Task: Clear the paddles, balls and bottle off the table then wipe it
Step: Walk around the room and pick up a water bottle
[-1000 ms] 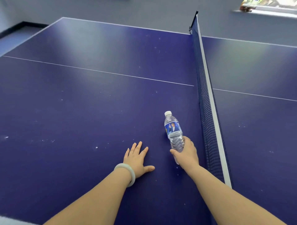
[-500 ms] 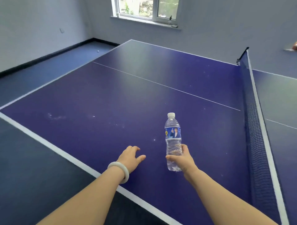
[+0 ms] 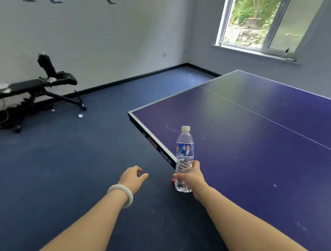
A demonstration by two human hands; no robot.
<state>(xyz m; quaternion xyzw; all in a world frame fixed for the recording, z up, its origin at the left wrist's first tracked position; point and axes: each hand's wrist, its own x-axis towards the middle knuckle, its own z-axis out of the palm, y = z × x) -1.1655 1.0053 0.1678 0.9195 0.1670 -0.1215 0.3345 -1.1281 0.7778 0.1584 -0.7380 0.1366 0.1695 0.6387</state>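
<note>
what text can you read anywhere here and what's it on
"DHS": white letters on the side edge of the table, upside down from here.
Red patch beside it: too blurred to read.
Label on the bottle: print too small to read.
Dark marks high on the wall: cut off, unreadable.

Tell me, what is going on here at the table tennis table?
A person is clearing the table. Their right hand grips a water bottle by its lower half, upright, at the table's near edge. The left hand, with a white bangle on the wrist, holds nothing, fingers loosely curled over the floor. The table's blue top in view shows only pale specks, so wiping is not yet done.
</note>
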